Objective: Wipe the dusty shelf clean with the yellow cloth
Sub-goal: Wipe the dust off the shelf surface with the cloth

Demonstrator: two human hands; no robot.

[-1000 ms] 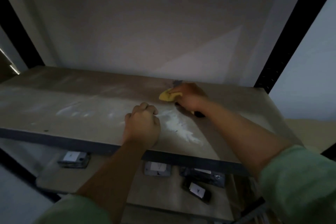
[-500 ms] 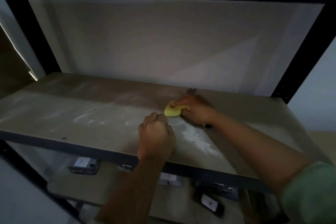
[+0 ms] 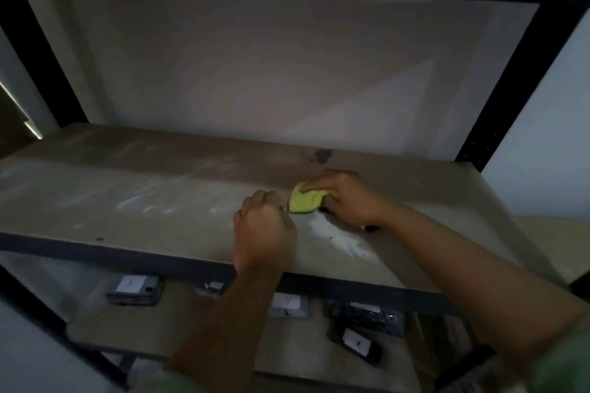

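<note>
The dusty shelf (image 3: 127, 188) is a pale board in a dark metal rack, streaked with white dust. My right hand (image 3: 348, 198) grips a bunched yellow cloth (image 3: 305, 201) and presses it on the board right of centre. A patch of white dust (image 3: 338, 239) lies just in front of the cloth. My left hand (image 3: 263, 230) rests on the shelf as a closed fist near the front edge, beside the cloth; nothing shows in it.
A dark stain (image 3: 322, 155) marks the board near the back wall. Dark uprights (image 3: 501, 105) frame the rack. On the lower shelf (image 3: 178, 329) lie several small dark items with white labels (image 3: 134, 289).
My right hand has slid the cloth left and forward, closer to my left fist. The view has shifted, so the shelf sits lower in the frame.
</note>
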